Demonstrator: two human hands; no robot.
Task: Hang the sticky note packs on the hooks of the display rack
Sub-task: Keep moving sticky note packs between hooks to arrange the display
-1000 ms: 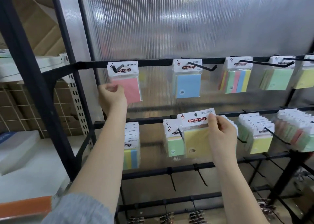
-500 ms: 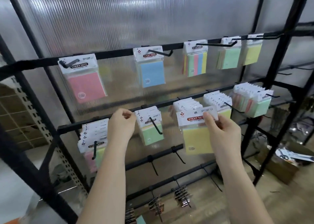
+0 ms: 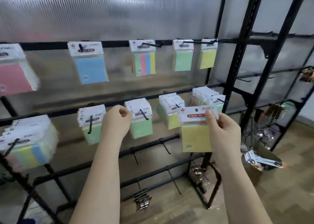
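Before the rack's middle row, our right hand (image 3: 222,132) pinches the yellow pack (image 3: 195,135) by its header; our left hand (image 3: 117,120) hangs curled, empty. Missing the hole could knock the hung yellow packs (image 3: 171,111).

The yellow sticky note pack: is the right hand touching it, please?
Touching. The head view shows the right hand pinching the yellow sticky note pack by its header card, thumb on the front.

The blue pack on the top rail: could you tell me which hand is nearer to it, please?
Left. The left hand is below the blue pack, slightly to its right; the right hand is far off to the right, holding a yellow pack.
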